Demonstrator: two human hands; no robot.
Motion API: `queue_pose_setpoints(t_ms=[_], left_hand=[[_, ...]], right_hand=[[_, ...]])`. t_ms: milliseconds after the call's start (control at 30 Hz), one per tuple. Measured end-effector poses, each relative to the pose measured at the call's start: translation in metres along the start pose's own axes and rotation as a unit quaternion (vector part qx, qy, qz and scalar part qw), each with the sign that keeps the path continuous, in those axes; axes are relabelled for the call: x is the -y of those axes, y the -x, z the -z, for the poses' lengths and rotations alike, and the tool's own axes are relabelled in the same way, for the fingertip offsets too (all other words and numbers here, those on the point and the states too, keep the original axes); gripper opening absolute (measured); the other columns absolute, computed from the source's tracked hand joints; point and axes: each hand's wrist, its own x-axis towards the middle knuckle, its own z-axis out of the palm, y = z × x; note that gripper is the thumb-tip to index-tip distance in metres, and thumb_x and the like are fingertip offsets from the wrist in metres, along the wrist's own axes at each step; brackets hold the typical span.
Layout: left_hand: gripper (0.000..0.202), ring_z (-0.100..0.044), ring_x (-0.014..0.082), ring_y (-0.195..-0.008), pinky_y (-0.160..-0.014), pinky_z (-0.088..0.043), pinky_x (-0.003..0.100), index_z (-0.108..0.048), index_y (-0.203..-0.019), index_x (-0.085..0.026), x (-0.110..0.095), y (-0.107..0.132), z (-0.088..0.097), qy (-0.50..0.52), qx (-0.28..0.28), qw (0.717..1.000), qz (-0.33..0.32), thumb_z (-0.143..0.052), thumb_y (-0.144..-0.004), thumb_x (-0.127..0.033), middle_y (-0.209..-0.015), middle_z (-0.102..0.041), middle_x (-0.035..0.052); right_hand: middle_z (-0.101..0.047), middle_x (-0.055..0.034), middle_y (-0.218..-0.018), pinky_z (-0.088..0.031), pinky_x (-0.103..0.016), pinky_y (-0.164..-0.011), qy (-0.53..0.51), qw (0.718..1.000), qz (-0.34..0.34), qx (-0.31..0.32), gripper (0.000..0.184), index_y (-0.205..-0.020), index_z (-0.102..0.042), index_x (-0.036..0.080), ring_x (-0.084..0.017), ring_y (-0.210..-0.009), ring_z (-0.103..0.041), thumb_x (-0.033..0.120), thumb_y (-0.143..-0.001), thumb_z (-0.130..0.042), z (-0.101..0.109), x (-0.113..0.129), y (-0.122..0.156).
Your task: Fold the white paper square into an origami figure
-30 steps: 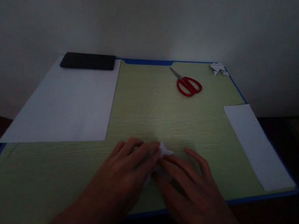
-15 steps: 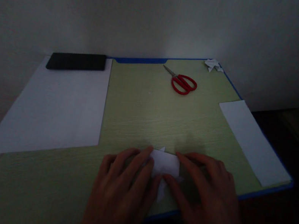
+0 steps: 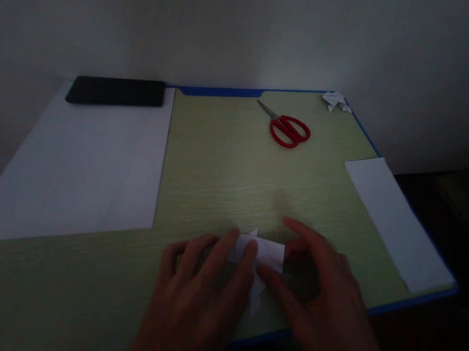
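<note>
A small folded piece of white paper point(image 3: 266, 255) lies on the green tabletop point(image 3: 225, 174) near its front edge. My left hand point(image 3: 200, 290) rests flat on the paper's left side, its fingers pressing down on it. At the paper's right side my right hand point(image 3: 319, 287) has its thumb at the lower edge, and its fingers arch over the right end. Most of the fold is hidden beneath both hands.
A large white sheet point(image 3: 83, 161) covers the left of the table, with a black phone point(image 3: 115, 91) at its far edge. Red scissors point(image 3: 288, 129) lie at the back. A folded paper figure point(image 3: 334, 101) sits in the back right corner. A white paper strip point(image 3: 398, 222) lies at the right.
The hands drew slightly toward the front edge and uncovered more of the folded paper. In the last half second my right hand's fingers lifted and arched over its right end.
</note>
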Motion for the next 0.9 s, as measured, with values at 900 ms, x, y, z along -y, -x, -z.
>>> queue_pose_setpoints(t_ms=[900], left_hand=[[0.052,-0.056,0.0386,-0.117,-0.089,-0.044,0.058,-0.062,-0.143,-0.03,0.002,-0.001,-0.008,-0.012,0.02,1.0,-0.005,-0.062,-0.095,-0.009,-0.139,-0.062,0.0177]], right_hand=[[-0.076,0.0003,-0.088,-0.055,-0.037,-0.074,-0.046,0.997,-0.032,0.053,0.006,-0.089,-0.074,0.027,-0.021,-0.081,-0.071,0.025,-0.094,-0.072,0.014,0.001,-0.023]])
